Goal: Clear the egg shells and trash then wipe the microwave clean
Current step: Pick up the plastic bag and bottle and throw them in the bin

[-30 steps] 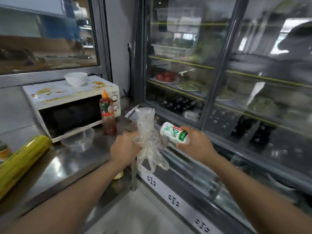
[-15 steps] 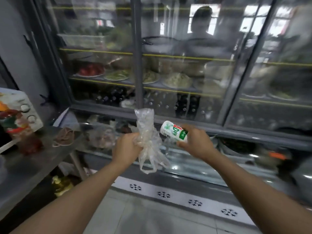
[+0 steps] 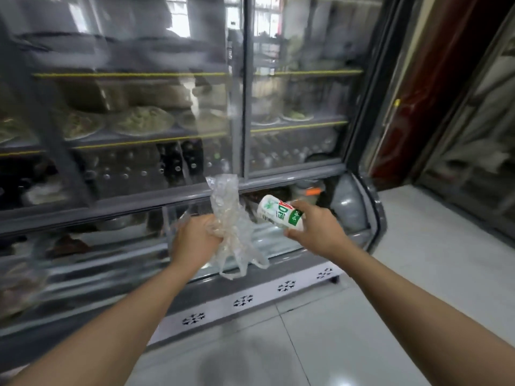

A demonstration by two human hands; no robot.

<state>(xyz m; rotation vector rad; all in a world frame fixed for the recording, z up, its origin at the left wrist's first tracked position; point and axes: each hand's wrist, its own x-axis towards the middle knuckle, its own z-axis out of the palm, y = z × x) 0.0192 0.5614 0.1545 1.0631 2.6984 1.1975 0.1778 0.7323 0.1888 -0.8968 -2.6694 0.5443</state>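
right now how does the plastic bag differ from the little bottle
The plastic bag is clear, crumpled and limp; the bottle is white, rigid and carries a green and red label. The bag stands up out of the left hand and dangles below it; the bottle lies tilted in the right hand. Both are held off the floor.

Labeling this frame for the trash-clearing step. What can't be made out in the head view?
- Microwave and egg shells: out of frame, the head view faces the display fridge.
- Contents of the clear plastic bag: crumpled in the left hand, nothing readable inside.
- Small white bottle in the right hand: fingers hide its far end; full or empty unclear.
- Fridge shelves: motion blur and glass reflections.
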